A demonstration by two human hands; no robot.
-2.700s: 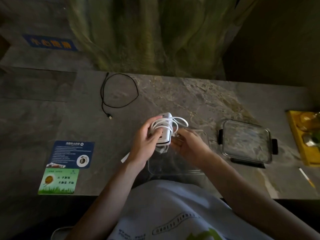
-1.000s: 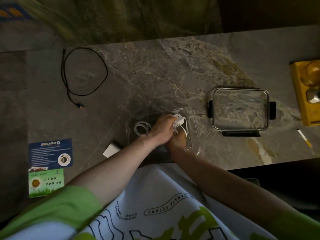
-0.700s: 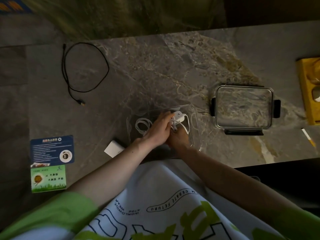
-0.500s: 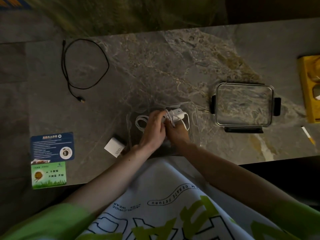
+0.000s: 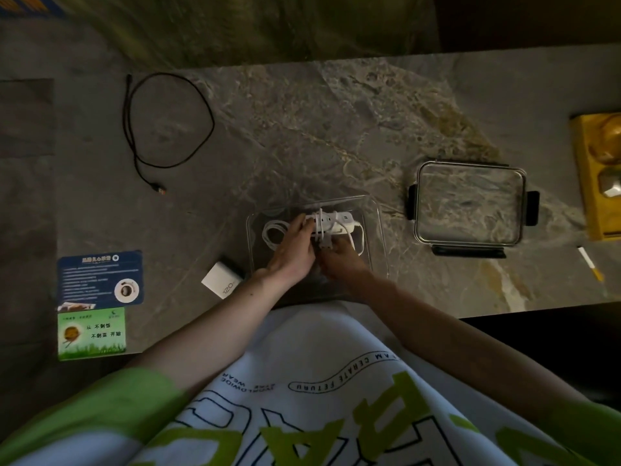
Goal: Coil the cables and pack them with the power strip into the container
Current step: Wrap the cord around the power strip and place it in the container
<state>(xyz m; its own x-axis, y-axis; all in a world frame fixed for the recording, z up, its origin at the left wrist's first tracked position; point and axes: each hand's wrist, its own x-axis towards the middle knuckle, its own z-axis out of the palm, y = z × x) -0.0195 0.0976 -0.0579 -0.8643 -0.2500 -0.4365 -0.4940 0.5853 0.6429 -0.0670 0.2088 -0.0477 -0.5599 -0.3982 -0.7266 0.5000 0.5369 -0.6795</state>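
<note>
A clear plastic container (image 5: 378,230) sits on the marble table right in front of me. Inside it lies the white power strip (image 5: 337,222) with its white cord wound around it, and a coiled white cable (image 5: 274,230) lies at the container's left end. My left hand (image 5: 292,253) grips the strip's left end. My right hand (image 5: 339,260) holds the strip from below, its fingers by the grey plug. A black cable (image 5: 168,119) lies in a loose loop at the far left of the table.
The container's lid (image 5: 470,203) with black clips lies to the right. A white charger block (image 5: 221,280) rests left of the container. Two printed cards (image 5: 100,277) lie near the left front edge. A yellow tray (image 5: 601,173) and a pen (image 5: 589,264) sit at the right.
Both hands brought the wrapped power strip down from above the table into the container, then shifted it slightly there. The camera tilted further down.
</note>
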